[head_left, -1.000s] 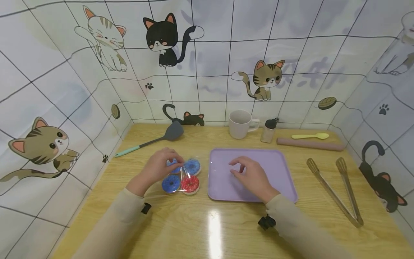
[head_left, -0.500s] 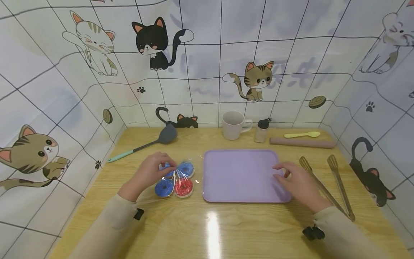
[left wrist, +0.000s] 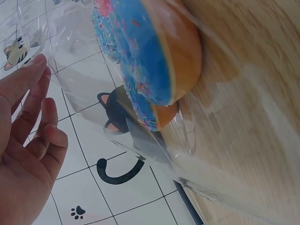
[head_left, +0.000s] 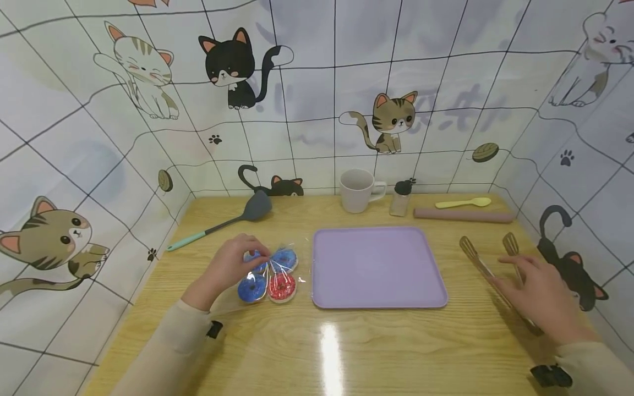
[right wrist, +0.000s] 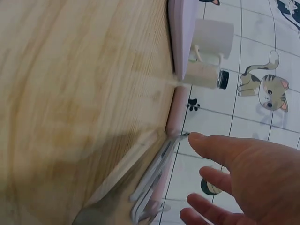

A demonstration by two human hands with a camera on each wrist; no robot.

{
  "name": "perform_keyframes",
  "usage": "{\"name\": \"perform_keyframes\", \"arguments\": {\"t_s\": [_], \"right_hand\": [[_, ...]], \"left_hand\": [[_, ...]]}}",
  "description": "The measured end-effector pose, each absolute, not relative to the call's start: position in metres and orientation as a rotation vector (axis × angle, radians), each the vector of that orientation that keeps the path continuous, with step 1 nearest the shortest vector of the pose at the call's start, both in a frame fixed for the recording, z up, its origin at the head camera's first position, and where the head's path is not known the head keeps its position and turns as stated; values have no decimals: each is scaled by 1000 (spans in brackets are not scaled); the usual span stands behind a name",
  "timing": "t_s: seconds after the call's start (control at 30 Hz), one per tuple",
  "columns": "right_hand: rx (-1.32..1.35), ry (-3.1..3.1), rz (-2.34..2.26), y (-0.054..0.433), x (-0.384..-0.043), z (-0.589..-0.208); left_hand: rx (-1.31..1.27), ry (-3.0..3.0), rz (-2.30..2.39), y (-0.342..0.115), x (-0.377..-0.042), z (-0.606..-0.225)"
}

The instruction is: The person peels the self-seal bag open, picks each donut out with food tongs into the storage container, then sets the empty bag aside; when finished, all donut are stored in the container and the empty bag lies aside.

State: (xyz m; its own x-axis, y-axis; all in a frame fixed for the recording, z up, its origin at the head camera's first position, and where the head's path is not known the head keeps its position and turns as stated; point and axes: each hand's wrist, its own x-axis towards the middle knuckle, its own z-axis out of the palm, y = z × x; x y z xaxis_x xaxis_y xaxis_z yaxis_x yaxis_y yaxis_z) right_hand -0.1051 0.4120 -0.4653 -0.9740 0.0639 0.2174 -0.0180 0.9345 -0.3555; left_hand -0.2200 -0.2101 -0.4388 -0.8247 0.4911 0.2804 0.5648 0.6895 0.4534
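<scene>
In the head view my left hand [head_left: 229, 269] pinches clear plastic wrap [head_left: 304, 264] between thumb and index finger. Under the wrap lie several donuts with sprinkles: a red one [head_left: 282, 286], a blue one [head_left: 251, 287] at its left and more blue ones behind. The left wrist view shows the film [left wrist: 77, 89] drawn up to the fingertips, beside a blue donut [left wrist: 147, 56]. Over the metal tongs [head_left: 476, 257], at the right, hovers my right hand [head_left: 545, 302], thumb and fingers spread apart. It hides part of the tongs' arms, which stand spread on the table.
A purple tray [head_left: 378, 269] lies between the hands. Behind it stand a grey mug [head_left: 356, 191] and a black-capped shaker [head_left: 400, 199]. A rolling pin [head_left: 463, 215] and a yellow spoon [head_left: 463, 203] lie back right, a spatula [head_left: 223, 224] back left. Cat-print walls [head_left: 317, 137] enclose the table.
My right hand has moved right, from over the purple tray to over the tongs. My left hand keeps pinching the wrap at the donuts. The head view has shifted slightly.
</scene>
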Motion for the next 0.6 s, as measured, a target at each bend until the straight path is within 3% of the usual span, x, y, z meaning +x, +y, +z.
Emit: {"name": "perform_keyframes", "arguments": {"t_s": [0.23,0.6], "right_hand": [[-268,-2954,430,433,-99,-474],[-307,-3070,524,447,-97,-490]], "left_hand": [[-859,-2786,-835,-209,-220,-436],[-862,-2800,-834,-208,-219,-436]]}}
